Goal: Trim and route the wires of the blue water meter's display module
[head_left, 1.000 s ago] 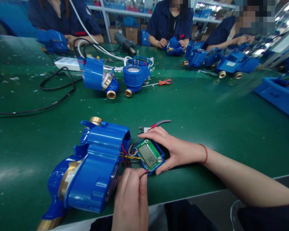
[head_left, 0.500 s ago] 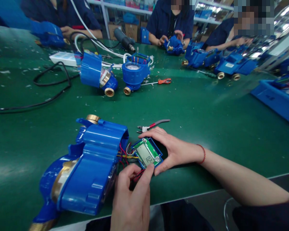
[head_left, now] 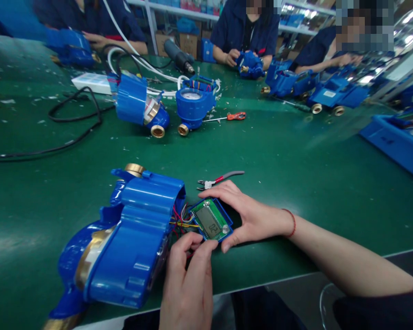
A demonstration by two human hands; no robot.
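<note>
A green circuit board (head_left: 221, 211) with a small grey display (head_left: 207, 221) lies in a blue frame on the table. My right hand (head_left: 249, 213) grips it by the frame, thumb at the near right edge and fingers along the far edge. Just below the board, my left hand (head_left: 189, 279) is closed, its thumb and bent index finger at the near edge. Red and black wires show partly between those fingers; the rest is hidden. Coloured wires (head_left: 181, 223) run from the board into a blue water meter (head_left: 131, 247) lying on its side at the left.
Cutting pliers (head_left: 220, 179) lie beyond the board. Farther back are two meters (head_left: 192, 107), an orange screwdriver (head_left: 236, 116), a heat gun (head_left: 179, 57) and a black cable (head_left: 98, 114). A blue bin (head_left: 392, 142) stands at right. Several co-workers handle meters across the table.
My left thumb has drawn back from the display's corner to the board's near edge. The display has darkened as the board tilts slightly. My right hand keeps its hold.
</note>
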